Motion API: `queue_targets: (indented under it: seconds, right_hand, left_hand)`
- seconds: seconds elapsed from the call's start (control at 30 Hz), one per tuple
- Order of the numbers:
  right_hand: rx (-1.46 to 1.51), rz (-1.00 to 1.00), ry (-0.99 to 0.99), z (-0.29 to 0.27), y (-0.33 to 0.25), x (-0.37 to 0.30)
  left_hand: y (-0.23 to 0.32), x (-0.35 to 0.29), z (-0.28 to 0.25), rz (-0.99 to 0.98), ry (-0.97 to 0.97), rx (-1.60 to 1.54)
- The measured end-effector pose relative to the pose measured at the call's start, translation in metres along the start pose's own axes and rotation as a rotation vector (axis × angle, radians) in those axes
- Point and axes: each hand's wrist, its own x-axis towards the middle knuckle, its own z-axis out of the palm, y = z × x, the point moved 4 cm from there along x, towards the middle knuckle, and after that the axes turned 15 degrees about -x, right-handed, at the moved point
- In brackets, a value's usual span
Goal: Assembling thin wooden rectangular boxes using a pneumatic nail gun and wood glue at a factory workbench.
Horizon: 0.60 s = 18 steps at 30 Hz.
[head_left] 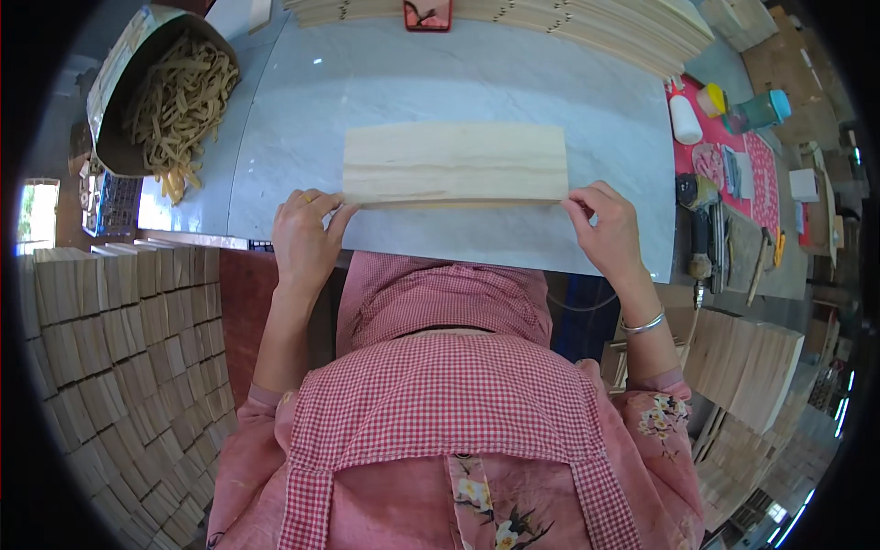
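Observation:
A pale rectangular wooden board lies lengthwise across the table in front of me, with darker grain lines along it. Its near long edge shows as a thin brown strip. My left hand pinches the board's near left corner between thumb and fingers. At the near right corner, my right hand grips the board the same way, thumb and fingertips closed on it. The fingertips' undersides are hidden from view.
The table has a pale marbled top. A box full of tan strips stands left. Stacked boards line the far edge. A white bottle and a power tool lie right. Wood piles rise left.

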Motion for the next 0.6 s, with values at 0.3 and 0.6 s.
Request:
queue_targets:
  seconds: [0.3,0.6]
  right_hand:
    - [-0.079,-0.088,0.066,0.004,0.002,-0.001]
    - [-0.023,-0.227,0.208,0.013,0.01,-0.003]
  left_hand:
    - [0.001,0.0,0.002,-0.033,-0.07,-0.026]
    - [0.002,0.0,0.004,0.069,-0.06,0.072]
